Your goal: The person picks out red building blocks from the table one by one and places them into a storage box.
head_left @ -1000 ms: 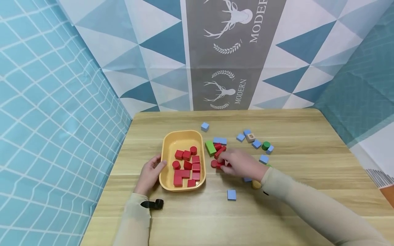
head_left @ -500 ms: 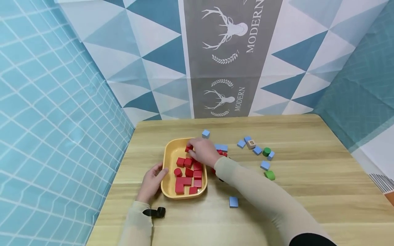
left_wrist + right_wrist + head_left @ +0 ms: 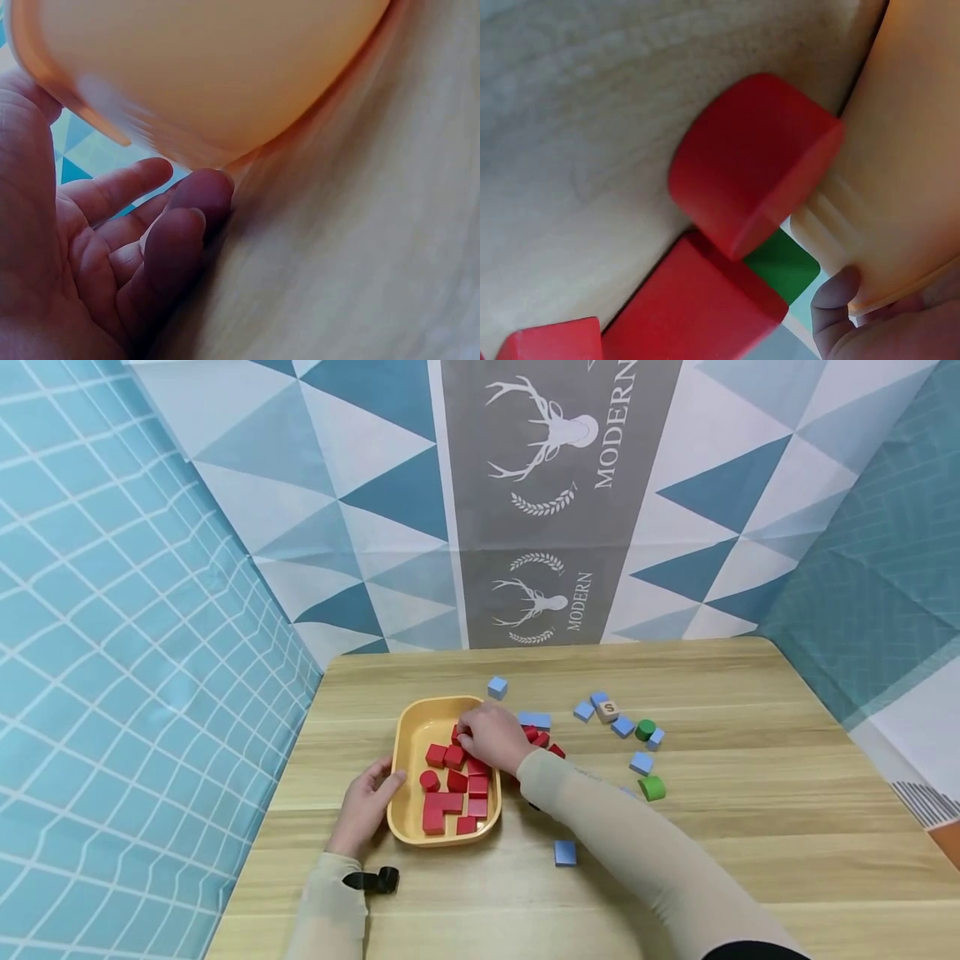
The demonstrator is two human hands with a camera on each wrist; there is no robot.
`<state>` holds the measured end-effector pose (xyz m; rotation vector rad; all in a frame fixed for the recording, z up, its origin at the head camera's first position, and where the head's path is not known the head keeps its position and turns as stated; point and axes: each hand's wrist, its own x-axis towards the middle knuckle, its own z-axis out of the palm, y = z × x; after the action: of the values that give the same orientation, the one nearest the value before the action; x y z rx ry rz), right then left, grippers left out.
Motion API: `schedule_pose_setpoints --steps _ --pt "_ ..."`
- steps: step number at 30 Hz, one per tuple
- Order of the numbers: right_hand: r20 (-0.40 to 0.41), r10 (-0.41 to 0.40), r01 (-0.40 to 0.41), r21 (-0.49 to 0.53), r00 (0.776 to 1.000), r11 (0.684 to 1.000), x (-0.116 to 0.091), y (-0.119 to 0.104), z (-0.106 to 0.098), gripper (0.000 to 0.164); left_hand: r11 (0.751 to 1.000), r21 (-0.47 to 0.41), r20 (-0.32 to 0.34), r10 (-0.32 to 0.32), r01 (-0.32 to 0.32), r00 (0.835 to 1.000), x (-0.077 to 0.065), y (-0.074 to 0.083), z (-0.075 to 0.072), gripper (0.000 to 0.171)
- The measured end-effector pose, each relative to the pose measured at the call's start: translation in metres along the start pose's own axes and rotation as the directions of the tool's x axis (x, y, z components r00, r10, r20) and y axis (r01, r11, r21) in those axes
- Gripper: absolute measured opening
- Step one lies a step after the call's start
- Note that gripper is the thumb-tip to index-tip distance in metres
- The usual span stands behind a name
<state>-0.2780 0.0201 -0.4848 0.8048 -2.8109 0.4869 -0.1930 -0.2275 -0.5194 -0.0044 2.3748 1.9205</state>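
My left hand (image 3: pixel 362 808) holds the left side of a yellow plastic tray (image 3: pixel 411 752), its thumb over the rim. In the left wrist view, the fingers of that hand (image 3: pixel 97 240) curl beneath the tray wall (image 3: pixel 217 75). Inside the tray lie several red blocks (image 3: pixel 442 803), cubes and cylinders among them. My right hand (image 3: pixel 497 737) reaches over the far right rim, its fingertips pinching a red block (image 3: pixel 455 735) mostly hidden by the fingers. The right wrist view shows part of this hand (image 3: pixel 900 330) behind the tray wall.
Right of the tray, more red blocks (image 3: pixel 542 740) lie partly under my right forearm. The right wrist view shows a rounded red block (image 3: pixel 742 157) near a green block (image 3: pixel 784 266). Blue blocks (image 3: pixel 565 853), a lettered wooden cube (image 3: pixel 607 711) and a green arched block (image 3: pixel 652 788) are scattered rightward.
My right hand has moved left from the red blocks on the table into the tray, carrying a red block, then slightly lower. My left hand stays on the tray.
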Motion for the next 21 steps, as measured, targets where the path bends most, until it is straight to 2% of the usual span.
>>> schedule_pose_setpoints --steps 6,9,16,21 --pt "-0.007 -0.003 0.003 0.0 1.0 1.0 0.001 0.0 0.001 0.008 1.0 0.016 0.005 -0.014 0.014 1.0 -0.01 0.023 0.002 0.052" --pt "-0.01 -0.001 0.001 -0.001 1.0 1.0 0.0 0.001 0.002 0.008 1.0 0.019 0.017 -0.012 0.012 1.0 -0.012 0.027 0.003 0.053" --pt "-0.009 0.009 -0.009 0.001 1.0 1.0 0.0 0.0 0.0 0.009 1.0 -0.005 0.017 -0.005 0.006 1.0 0.001 0.001 -0.001 0.057" --pt "0.008 -0.022 0.021 0.063 1.0 0.998 -0.002 -0.001 -0.005 0.01 1.0 0.017 -0.005 -0.001 0.001 1.0 0.002 -0.004 0.0 0.057"
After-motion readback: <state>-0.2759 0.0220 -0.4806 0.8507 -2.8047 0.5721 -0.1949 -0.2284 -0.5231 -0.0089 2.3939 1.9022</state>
